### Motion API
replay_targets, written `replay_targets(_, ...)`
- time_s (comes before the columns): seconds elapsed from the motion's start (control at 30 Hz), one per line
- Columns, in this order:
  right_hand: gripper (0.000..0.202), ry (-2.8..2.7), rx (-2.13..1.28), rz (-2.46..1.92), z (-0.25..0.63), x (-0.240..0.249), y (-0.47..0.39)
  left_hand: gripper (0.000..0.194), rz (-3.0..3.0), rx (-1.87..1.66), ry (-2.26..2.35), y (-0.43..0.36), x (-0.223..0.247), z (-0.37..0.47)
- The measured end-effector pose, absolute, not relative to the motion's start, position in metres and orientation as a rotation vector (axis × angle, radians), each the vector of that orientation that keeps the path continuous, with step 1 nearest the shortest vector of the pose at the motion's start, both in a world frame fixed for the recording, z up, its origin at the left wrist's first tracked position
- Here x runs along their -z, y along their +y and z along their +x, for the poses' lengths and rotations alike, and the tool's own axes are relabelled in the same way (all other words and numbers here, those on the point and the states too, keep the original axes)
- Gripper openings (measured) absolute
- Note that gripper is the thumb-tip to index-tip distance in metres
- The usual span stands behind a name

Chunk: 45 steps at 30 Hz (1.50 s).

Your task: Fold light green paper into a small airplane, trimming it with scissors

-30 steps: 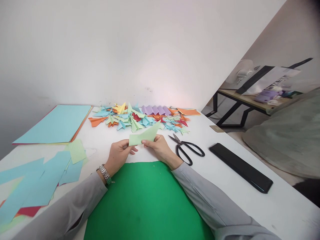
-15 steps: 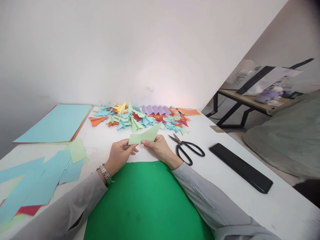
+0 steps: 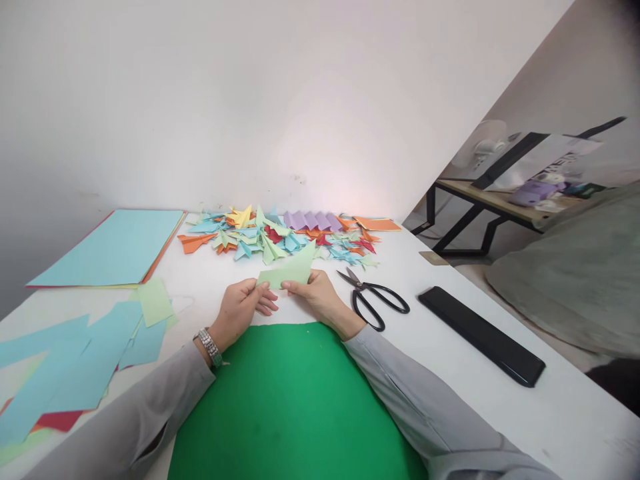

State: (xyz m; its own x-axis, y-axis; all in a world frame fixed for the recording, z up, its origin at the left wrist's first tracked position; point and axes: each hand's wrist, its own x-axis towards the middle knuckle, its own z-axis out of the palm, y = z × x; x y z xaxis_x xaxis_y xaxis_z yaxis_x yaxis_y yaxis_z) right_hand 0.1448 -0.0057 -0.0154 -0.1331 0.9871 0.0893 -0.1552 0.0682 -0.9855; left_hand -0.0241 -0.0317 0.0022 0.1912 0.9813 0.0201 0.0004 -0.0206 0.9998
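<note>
A pale green sheet of paper (image 3: 287, 272), partly folded with one corner pointing up to the right, is held above the white table. My left hand (image 3: 243, 303) pinches its left end between thumb and forefinger, the other fingers loosely extended below. At the lower right edge, my right hand (image 3: 317, 293) grips it with the thumb in front and the fingers behind, mostly hidden. Under my wrists lies a green mat (image 3: 300, 393). Just right of my right hand rest black-handled scissors (image 3: 373, 293), blades partly apart.
Folded paper planes (image 3: 273, 250) in several colours are heaped along the wall, beside a purple pleated paper (image 3: 313, 221). Blue sheets (image 3: 115, 247) are stacked at the back left, with loose cut pieces (image 3: 85, 360) nearer. A long black object (image 3: 480, 333) lies on the right.
My left thumb and fingers have shifted their pinch on the paper's left end, the lower fingers spreading slightly. The paper's raised corner has moved a little left.
</note>
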Motion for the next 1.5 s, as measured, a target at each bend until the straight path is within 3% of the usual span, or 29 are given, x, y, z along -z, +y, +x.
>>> replay_targets(0.2,0.024,-1.216,-1.314,-0.969,0.1451,0.0171,-0.0038,0.045,1.286,-1.108,1.067,-0.0314,-0.0010,-0.0238)
replay_targets(0.4,0.025,-1.202,-1.307,-0.954,0.1472,0.0210,-0.0015,0.025,1.359,-1.099,1.119,-0.0310,-0.0013,-0.0245)
replay_targets(0.9,0.025,-1.155,-1.295,-1.010,0.1453,0.0196,-0.0023,0.031,1.337,-1.057,1.065,-0.0309,-0.0012,-0.0263)
replay_targets(1.2,0.024,-1.108,-1.297,-0.990,0.1466,0.0241,0.0016,0.018,1.313,-1.117,1.092,-0.0322,-0.0032,-0.0237)
replay_targets(1.5,0.018,-1.163,-1.333,-0.939,0.1479,0.0199,-0.0020,0.018,1.344,-1.218,1.134,-0.0286,0.0022,-0.0257)
